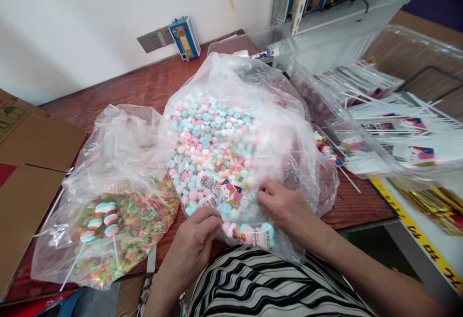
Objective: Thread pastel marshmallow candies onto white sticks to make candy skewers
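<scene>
Head view: left hand [193, 237] and right hand [285, 206] curl narrowly, what they hold unclear, over a candy bag [202, 136] at the table's front edge [369, 206], seemingly for reach

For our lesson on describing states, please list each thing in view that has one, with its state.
Left hand: fingers bent, grip unclear
Right hand: fingers curled, grip unclear
Wrapped candies: lying in a row
Large bag: bulging with pastel candies
Small bag: slumped, partly filled
Candy sticks: side by side on small bag
Clear bin: open-topped, holding white sticks
Blue unit: against the wall, power unclear
</scene>
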Demonstrator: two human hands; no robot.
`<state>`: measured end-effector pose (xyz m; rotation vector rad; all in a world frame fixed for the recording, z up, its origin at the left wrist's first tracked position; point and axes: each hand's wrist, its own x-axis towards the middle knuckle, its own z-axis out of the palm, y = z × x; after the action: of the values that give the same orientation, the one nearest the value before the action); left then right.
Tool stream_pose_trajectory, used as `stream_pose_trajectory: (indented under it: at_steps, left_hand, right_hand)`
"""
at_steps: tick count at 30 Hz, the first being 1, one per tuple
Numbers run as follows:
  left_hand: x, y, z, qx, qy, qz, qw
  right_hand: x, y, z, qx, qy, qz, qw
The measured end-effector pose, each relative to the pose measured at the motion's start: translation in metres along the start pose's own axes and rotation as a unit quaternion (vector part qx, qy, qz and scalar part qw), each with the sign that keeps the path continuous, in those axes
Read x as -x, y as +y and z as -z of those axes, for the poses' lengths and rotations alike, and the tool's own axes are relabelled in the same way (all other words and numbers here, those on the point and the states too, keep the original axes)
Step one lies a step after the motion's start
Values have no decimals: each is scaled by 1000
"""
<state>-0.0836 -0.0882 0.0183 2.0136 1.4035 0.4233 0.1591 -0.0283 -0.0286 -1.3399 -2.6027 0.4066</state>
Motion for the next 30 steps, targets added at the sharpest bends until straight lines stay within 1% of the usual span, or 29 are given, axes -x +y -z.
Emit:
stream_pose_trajectory:
  at_steps: [3,6,8,11,14,16,19,21,23,26,28,30]
  left_hand:
    - [3,-5,-1,-2,27,4,1000]
    - [1,-7,-4,-31,50,-4,998]
    - [-5,-5,-9,-77,96,3,992]
    - [-21,2,-19,-137,187,24,972]
    - [-41,11,-27,-167,250,23,953]
    - [-53,15,-30,-181,283,15,942]
    - [-63,18,-34,-175,323,4,930]
    - [-66,17,-37,-166,350,-4,922]
    - [-67,15,-41,-165,365,-15,916]
    - [-66,13,-43,-165,345,-28,924]
    - [-65,14,-43,-151,330,-24,932]
    - [-66,15,-41,-107,332,-10,937]
  right_hand:
    - [2,6,7,-126,18,-37,991]
    - [5,4,24,-226,50,-71,970]
    - [7,-4,37,-261,87,-84,958]
    - [5,-26,47,-314,130,-71,938]
    - [-4,-49,40,-363,143,-55,919]
    - [-14,-57,29,-390,149,-70,906]
    - [-27,-57,14,-440,158,-111,877]
    - [-32,-53,9,-469,155,-129,860]
    - [-34,-49,6,-488,149,-137,849]
    - [-34,-46,5,-499,146,-143,842]
    - [-35,-46,5,-492,147,-143,846]
    - [-35,-46,4,-465,154,-141,860]
